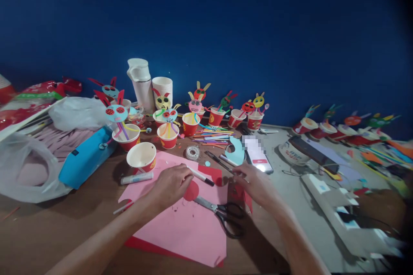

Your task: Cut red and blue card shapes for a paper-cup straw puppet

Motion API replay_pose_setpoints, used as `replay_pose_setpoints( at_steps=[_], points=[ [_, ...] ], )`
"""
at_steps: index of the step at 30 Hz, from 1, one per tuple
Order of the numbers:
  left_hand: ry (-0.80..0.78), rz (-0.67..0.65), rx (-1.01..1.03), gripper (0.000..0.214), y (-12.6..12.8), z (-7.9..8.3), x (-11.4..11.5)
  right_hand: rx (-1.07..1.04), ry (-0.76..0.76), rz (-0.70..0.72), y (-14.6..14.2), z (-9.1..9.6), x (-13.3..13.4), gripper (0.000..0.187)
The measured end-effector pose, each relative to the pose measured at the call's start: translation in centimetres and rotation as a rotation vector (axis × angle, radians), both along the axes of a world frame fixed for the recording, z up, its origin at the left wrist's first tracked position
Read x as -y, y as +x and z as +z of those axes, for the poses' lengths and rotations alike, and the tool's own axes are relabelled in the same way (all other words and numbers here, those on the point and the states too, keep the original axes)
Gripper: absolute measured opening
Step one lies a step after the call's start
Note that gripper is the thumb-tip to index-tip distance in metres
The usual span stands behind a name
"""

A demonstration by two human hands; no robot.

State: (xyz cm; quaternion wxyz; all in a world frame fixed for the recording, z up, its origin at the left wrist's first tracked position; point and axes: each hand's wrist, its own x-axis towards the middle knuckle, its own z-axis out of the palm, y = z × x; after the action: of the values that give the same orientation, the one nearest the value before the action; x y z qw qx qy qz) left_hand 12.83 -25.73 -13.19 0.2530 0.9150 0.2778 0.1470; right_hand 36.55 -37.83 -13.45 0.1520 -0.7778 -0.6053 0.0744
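Observation:
My left hand [172, 184] is closed round a black-tipped white marker [200, 176], its tip over a red paper circle [191, 190] on a pink paper sheet [190, 227]. My right hand [254, 182] rests with curled fingers on a dark red paper piece [237, 191] beside it; what the fingers pinch is hard to make out. Black-handled scissors [222, 212] lie on the pink sheet between my hands. A glue stick [137, 178] lies left of my left hand.
Red paper cups with paper animal faces and straws [167, 131] stand in rows along the blue wall. A phone [257, 154], a tape roll [192, 152], coloured straws [213, 136], a blue pouch [85, 157] and plastic bags [29, 172] surround the work spot. A white power strip [338, 206] lies at right.

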Motion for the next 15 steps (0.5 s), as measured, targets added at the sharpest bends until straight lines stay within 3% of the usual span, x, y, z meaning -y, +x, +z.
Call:
replay_pose_setpoints(
  at_steps=[3,4,9,15],
  points=[
    [0.047,0.01,-0.042,0.025,1.3,-0.1,-1.0,0.052,0.12,0.244,-2.0,-0.5,-3.3,0.022],
    [0.053,0.015,-0.054,0.025,1.7,-0.2,-1.3,0.063,0.138,0.267,-2.4,-0.9,-4.4,0.022],
    [0.043,0.011,-0.071,0.024,3.4,-0.4,-2.3,0.094,0.184,0.344,-3.3,-3.5,-8.0,0.026],
    [0.009,0.006,-0.096,0.023,4.9,-0.7,-2.7,0.128,0.154,0.339,-2.7,-4.9,-8.3,0.017]
  ],
)
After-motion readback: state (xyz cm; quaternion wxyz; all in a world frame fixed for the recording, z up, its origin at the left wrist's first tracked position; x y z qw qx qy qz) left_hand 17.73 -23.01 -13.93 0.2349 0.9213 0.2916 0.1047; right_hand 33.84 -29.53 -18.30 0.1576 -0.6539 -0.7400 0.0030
